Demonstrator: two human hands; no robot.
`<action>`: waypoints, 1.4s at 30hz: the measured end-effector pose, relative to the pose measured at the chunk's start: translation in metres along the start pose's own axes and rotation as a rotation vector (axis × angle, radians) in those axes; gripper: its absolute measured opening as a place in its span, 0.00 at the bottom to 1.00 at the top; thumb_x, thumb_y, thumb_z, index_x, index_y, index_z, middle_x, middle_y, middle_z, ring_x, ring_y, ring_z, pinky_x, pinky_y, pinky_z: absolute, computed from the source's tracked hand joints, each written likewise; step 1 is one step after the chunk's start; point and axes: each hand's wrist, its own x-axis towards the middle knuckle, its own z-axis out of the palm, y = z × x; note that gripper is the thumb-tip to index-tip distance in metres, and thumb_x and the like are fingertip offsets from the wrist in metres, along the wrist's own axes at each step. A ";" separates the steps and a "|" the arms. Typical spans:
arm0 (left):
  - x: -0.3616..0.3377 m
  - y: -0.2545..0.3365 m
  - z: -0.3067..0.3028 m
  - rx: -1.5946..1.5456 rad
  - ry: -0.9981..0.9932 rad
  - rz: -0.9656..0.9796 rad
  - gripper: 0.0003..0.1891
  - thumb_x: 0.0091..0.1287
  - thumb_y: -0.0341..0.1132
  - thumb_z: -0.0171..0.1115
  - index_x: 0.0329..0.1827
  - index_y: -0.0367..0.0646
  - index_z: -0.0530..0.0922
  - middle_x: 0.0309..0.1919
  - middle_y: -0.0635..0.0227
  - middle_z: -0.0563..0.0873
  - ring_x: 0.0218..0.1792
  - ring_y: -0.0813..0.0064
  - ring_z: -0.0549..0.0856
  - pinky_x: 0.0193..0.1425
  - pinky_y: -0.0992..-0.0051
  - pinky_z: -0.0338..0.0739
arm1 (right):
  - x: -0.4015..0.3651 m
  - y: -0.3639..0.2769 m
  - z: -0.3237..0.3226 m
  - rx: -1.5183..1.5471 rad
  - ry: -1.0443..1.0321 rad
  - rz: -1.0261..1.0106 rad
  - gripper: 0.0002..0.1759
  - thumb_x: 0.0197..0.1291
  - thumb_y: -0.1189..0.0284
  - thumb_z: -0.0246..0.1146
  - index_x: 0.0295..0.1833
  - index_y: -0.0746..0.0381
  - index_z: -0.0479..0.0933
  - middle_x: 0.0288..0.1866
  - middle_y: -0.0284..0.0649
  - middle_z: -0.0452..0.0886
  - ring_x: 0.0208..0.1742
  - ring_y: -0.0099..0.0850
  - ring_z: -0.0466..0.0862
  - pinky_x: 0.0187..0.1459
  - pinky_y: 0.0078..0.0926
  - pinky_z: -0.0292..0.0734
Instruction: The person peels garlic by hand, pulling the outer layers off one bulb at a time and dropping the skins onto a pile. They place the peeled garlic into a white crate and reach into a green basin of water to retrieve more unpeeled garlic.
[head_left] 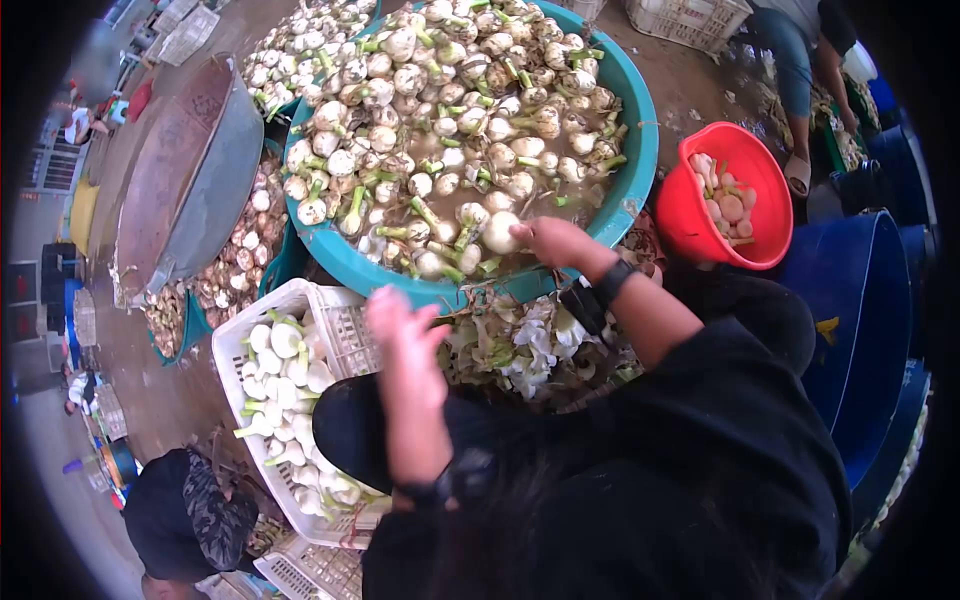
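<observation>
My right hand (556,243) holds a white bulb (500,232) in the teal tub (638,150). My left hand (402,335) is wide open and empty, by the white crate (343,332).

We are looking at white bulbs (500,232) with green stalks (355,205) filling a teal tub (636,170), a red bucket (690,222) holding pinkish pieces (730,206), a white lattice crate (345,330), a blue barrel (850,300), and we are wearing black sleeves (720,420)

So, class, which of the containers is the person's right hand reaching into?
The teal tub, holding muddy water; the right hand grips a bulb by its near rim. Red bucket and white crate sit apart.
</observation>
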 end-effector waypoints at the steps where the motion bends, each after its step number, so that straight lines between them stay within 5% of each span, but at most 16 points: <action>1: 0.004 0.002 0.035 -0.042 0.035 -0.287 0.29 0.64 0.51 0.51 0.63 0.48 0.57 0.56 0.63 0.66 0.42 0.67 0.76 0.34 0.77 0.73 | -0.022 -0.022 -0.007 0.104 -0.020 -0.057 0.26 0.65 0.54 0.43 0.37 0.66 0.76 0.36 0.55 0.78 0.40 0.50 0.77 0.42 0.42 0.71; 4: 0.029 -0.035 0.059 -0.212 -0.170 -0.410 0.26 0.60 0.57 0.55 0.49 0.43 0.71 0.27 0.72 0.78 0.20 0.83 0.74 0.19 0.84 0.65 | -0.070 -0.055 0.002 0.151 0.058 -0.261 0.16 0.62 0.62 0.50 0.34 0.64 0.74 0.29 0.51 0.78 0.34 0.49 0.79 0.38 0.42 0.72; 6: 0.022 -0.029 0.065 -0.022 -0.098 -0.234 0.21 0.59 0.53 0.58 0.42 0.42 0.74 0.21 0.74 0.77 0.14 0.86 0.70 0.14 0.87 0.60 | -0.087 -0.069 0.000 -0.126 0.110 -0.296 0.11 0.57 0.66 0.52 0.31 0.63 0.74 0.26 0.48 0.78 0.29 0.47 0.79 0.34 0.41 0.74; 10: 0.019 -0.033 0.059 -0.016 -0.117 -0.265 0.18 0.59 0.48 0.60 0.41 0.43 0.74 0.23 0.73 0.77 0.14 0.86 0.70 0.13 0.87 0.59 | -0.089 -0.070 0.011 -0.356 0.120 -0.352 0.09 0.52 0.68 0.54 0.29 0.62 0.75 0.23 0.46 0.78 0.25 0.44 0.79 0.30 0.39 0.75; 14: 0.021 -0.037 0.046 -0.087 -0.078 -0.419 0.14 0.61 0.46 0.55 0.42 0.47 0.75 0.31 0.74 0.81 0.24 0.83 0.77 0.19 0.85 0.63 | -0.072 -0.055 0.019 0.020 0.139 -0.221 0.11 0.53 0.71 0.52 0.27 0.67 0.75 0.23 0.44 0.80 0.23 0.36 0.81 0.25 0.31 0.77; 16: 0.020 -0.034 0.043 -0.314 -0.260 -0.393 0.17 0.63 0.47 0.52 0.46 0.44 0.74 0.36 0.70 0.81 0.28 0.78 0.78 0.21 0.82 0.66 | -0.074 -0.052 0.011 1.049 -0.304 0.195 0.15 0.59 0.70 0.48 0.29 0.68 0.76 0.21 0.39 0.79 0.23 0.29 0.80 0.25 0.27 0.76; 18: 0.021 -0.030 0.041 -0.308 -0.355 -0.337 0.22 0.65 0.48 0.47 0.54 0.41 0.71 0.43 0.66 0.80 0.35 0.76 0.79 0.27 0.82 0.68 | -0.082 -0.050 0.008 1.169 -0.279 0.272 0.16 0.61 0.67 0.50 0.32 0.68 0.76 0.20 0.35 0.77 0.21 0.24 0.77 0.24 0.23 0.73; 21: 0.020 -0.016 0.045 0.370 -0.547 -0.060 0.28 0.62 0.35 0.56 0.65 0.41 0.61 0.50 0.65 0.76 0.48 0.77 0.76 0.49 0.77 0.72 | -0.080 -0.042 0.016 0.625 0.204 -0.195 0.15 0.57 0.64 0.60 0.32 0.68 0.78 0.16 0.32 0.73 0.18 0.21 0.68 0.22 0.25 0.66; 24: -0.002 -0.010 0.050 0.523 -0.677 0.069 0.31 0.56 0.26 0.61 0.65 0.43 0.62 0.53 0.62 0.74 0.51 0.76 0.74 0.55 0.75 0.70 | -0.082 -0.036 0.007 0.455 0.128 0.010 0.13 0.59 0.67 0.59 0.32 0.67 0.79 0.21 0.30 0.75 0.19 0.14 0.65 0.19 0.18 0.62; 26: -0.006 -0.011 0.051 0.603 -0.612 0.129 0.29 0.53 0.22 0.62 0.61 0.43 0.68 0.58 0.57 0.72 0.56 0.74 0.72 0.56 0.76 0.69 | -0.073 -0.023 0.013 0.740 -0.002 0.189 0.12 0.60 0.67 0.59 0.31 0.65 0.79 0.21 0.30 0.76 0.18 0.15 0.68 0.18 0.18 0.62; 28: -0.004 -0.008 0.050 1.154 -0.619 0.927 0.25 0.50 0.20 0.62 0.55 0.43 0.74 0.57 0.52 0.72 0.58 0.66 0.72 0.59 0.71 0.68 | -0.076 -0.034 0.005 1.124 -0.125 0.259 0.12 0.61 0.67 0.58 0.33 0.65 0.78 0.22 0.31 0.78 0.18 0.18 0.71 0.18 0.17 0.66; 30: -0.001 -0.021 0.047 1.034 -0.640 0.837 0.19 0.52 0.19 0.60 0.48 0.40 0.77 0.58 0.55 0.72 0.59 0.65 0.71 0.61 0.71 0.66 | -0.085 -0.042 0.002 1.305 -0.158 0.314 0.10 0.62 0.68 0.55 0.36 0.64 0.77 0.26 0.33 0.79 0.21 0.20 0.75 0.21 0.17 0.71; 34: 0.010 -0.037 0.045 -0.088 -0.256 0.210 0.12 0.58 0.22 0.59 0.46 0.37 0.73 0.51 0.57 0.78 0.52 0.68 0.77 0.56 0.71 0.72 | -0.099 -0.052 0.005 1.560 0.007 0.020 0.12 0.64 0.68 0.53 0.37 0.64 0.77 0.33 0.34 0.79 0.34 0.22 0.78 0.35 0.21 0.75; 37: 0.013 -0.022 0.044 -0.315 -0.095 0.054 0.10 0.61 0.28 0.59 0.45 0.40 0.73 0.45 0.61 0.80 0.47 0.71 0.80 0.49 0.76 0.77 | -0.117 -0.037 0.017 0.551 -0.015 -0.495 0.11 0.62 0.67 0.54 0.39 0.63 0.77 0.31 0.39 0.79 0.37 0.34 0.79 0.39 0.31 0.74; 40: 0.014 -0.018 0.038 -0.277 0.111 -0.087 0.10 0.63 0.37 0.59 0.42 0.43 0.73 0.36 0.67 0.82 0.34 0.79 0.82 0.34 0.81 0.78 | -0.117 -0.004 0.043 -0.045 0.046 -0.330 0.12 0.57 0.62 0.57 0.34 0.60 0.78 0.31 0.45 0.78 0.35 0.40 0.80 0.37 0.34 0.75; 42: 0.016 -0.018 0.029 -0.197 0.128 -0.141 0.12 0.62 0.43 0.59 0.40 0.44 0.73 0.27 0.71 0.80 0.22 0.83 0.78 0.23 0.84 0.72 | -0.112 -0.005 0.041 -0.270 -0.119 -0.157 0.16 0.54 0.58 0.58 0.34 0.60 0.78 0.29 0.46 0.79 0.34 0.42 0.80 0.33 0.39 0.75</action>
